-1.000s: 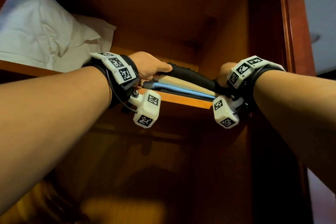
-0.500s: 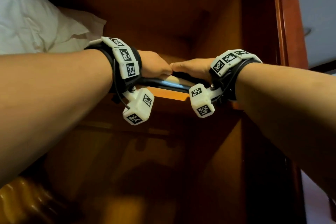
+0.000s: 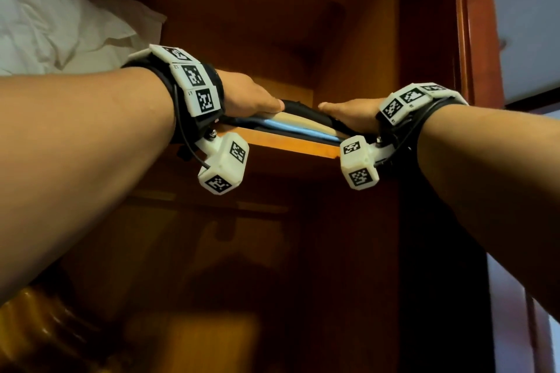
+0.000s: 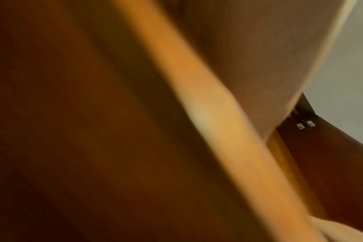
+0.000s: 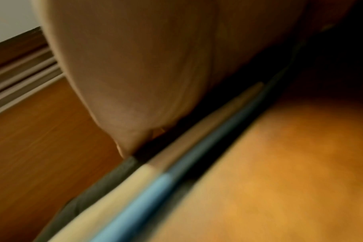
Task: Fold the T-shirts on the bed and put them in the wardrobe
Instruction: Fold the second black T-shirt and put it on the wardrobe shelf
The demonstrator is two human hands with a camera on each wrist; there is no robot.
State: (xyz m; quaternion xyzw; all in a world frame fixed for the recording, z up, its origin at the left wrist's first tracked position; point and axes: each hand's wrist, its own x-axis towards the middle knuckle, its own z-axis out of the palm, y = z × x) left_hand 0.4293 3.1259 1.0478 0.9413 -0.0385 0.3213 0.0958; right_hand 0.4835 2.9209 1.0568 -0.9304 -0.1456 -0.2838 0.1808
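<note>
A stack of folded T-shirts (image 3: 303, 126), in black, beige and light blue layers, lies on the front edge of the wardrobe shelf (image 3: 288, 147). My left hand (image 3: 257, 95) rests on the stack's left end, its fingers hidden beyond the knuckles. My right hand (image 3: 348, 110) lies flat on the right end, fingers pointing left. In the right wrist view the palm (image 5: 145, 65) presses down on the layered stack (image 5: 135, 188). The left wrist view is blurred and shows only the palm (image 4: 249, 57) and the shelf edge (image 4: 218, 114).
A white pillow (image 3: 60, 24) fills the left part of the same shelf. The wardrobe's side wall (image 3: 424, 100) stands close on the right. A hanging rail (image 3: 212, 203) runs below the shelf, with a dark compartment underneath.
My right hand let go of the stack's right end, slid left until it met the left hand, and has now moved back right, flat on top. The left hand stays in place.
</note>
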